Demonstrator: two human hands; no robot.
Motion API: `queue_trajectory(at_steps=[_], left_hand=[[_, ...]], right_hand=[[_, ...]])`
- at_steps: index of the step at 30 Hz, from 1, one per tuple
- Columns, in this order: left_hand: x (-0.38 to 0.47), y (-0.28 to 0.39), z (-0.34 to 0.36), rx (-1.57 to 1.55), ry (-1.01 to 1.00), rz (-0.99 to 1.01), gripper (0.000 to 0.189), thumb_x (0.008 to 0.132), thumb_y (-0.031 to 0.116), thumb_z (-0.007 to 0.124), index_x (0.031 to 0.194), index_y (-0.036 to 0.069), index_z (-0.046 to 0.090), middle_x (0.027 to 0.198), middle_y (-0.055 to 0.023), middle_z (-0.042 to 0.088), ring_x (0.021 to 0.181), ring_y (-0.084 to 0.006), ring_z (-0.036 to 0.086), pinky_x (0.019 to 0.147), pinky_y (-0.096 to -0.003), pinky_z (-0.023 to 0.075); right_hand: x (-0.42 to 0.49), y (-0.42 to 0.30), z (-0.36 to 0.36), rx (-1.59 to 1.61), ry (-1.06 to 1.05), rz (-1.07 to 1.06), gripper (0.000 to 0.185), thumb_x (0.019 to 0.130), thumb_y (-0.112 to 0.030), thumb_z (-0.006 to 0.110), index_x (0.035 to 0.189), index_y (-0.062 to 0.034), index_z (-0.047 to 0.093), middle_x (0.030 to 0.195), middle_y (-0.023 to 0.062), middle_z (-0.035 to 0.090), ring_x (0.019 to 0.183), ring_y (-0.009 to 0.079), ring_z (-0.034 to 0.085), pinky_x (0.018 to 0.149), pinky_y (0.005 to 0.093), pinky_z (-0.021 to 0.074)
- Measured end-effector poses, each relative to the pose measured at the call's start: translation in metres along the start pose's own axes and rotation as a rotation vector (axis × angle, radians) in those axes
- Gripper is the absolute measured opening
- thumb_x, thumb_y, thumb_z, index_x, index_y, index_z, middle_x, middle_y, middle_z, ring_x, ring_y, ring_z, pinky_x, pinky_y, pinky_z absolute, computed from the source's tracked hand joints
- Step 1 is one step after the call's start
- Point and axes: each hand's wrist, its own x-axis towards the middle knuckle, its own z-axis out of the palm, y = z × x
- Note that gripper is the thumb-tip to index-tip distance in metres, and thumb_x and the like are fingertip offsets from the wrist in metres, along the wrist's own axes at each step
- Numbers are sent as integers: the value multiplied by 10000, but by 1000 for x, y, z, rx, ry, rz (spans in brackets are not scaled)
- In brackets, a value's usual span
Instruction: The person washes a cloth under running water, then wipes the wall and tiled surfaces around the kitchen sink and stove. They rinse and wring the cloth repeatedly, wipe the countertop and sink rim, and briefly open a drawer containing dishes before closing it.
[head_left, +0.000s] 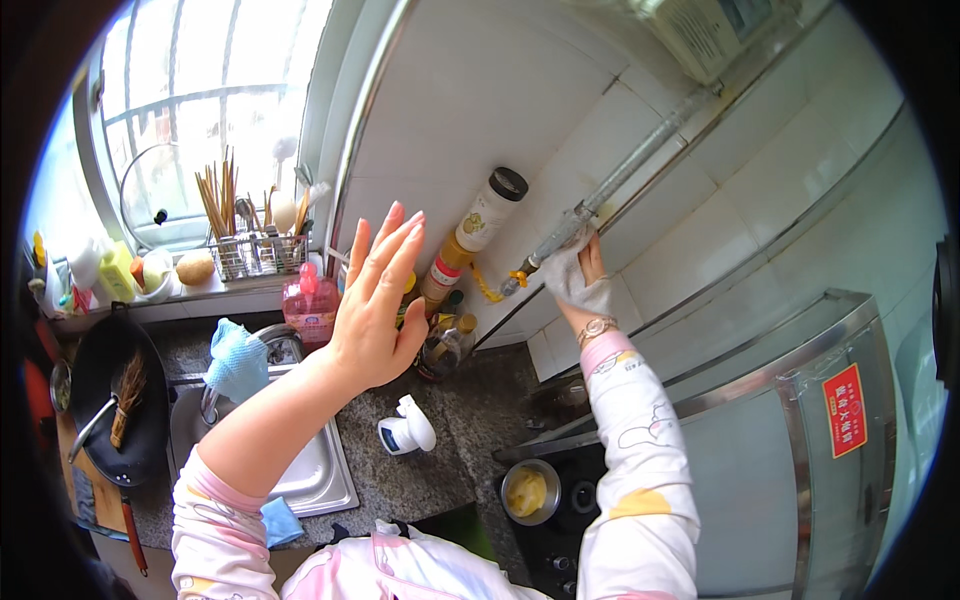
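Observation:
My right hand (592, 262) grips a whitish cloth (564, 276) and presses it around the lower part of a grey metal pipe (643, 156) on the tiled wall. Just below the cloth, the pipe carries a valve with a yellow handle (518, 278). Raised over the counter, my left hand (379, 315) has its fingers extended, the thumb apart, and holds nothing. Behind it stand a black-lidded canister (480, 217) and several sauce bottles (446, 341). A white spray bottle (406, 427) stands on the granite counter (375, 480) beneath my hands.
A metal pot (553, 501) with yellow contents sits on the black gas stove (555, 555). The steel-framed glass panel (742, 487) is right of my arm. At left are the sink (341, 480), blue cloth on the faucet (236, 360), pink soap bottle (311, 311), wok (112, 322) and utensil rack (259, 259).

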Motion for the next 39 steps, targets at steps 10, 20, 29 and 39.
queue_trajectory(at_steps=[10,20,29,39], left_hand=[[-49,-5,-4,18,-72,-187,721,740,-32,542,1438,1,363,1454,-170,426,1422,-375,312,1181,-541,122],[-73,9,10,47,-180,-212,663,801,75,643,1413,14,396,1424,-156,454,1407,-366,336,1176,-542,165],[-74,6,10,61,-181,-213,626,828,90,644,1399,2,404,1401,-155,471,1403,-362,337,1177,-546,167],[-96,-7,24,93,-261,-294,620,833,115,660,1388,-4,413,1380,-173,481,1388,-374,356,1173,-540,183]], right_hand=[[41,-4,45,-381,-281,-253,627,955,-271,409,1483,26,247,1554,192,252,1409,354,299,1195,430,193],[0,-33,106,129,-482,-407,570,876,-255,594,1386,-55,437,1397,123,497,1243,329,507,1118,387,304],[25,25,54,1291,-323,183,481,861,-343,644,1288,-132,574,1318,139,559,1291,344,448,1185,452,191],[-7,-54,132,-142,-658,-399,796,903,-488,559,1492,-20,299,1548,138,324,1429,356,263,1164,420,234]])
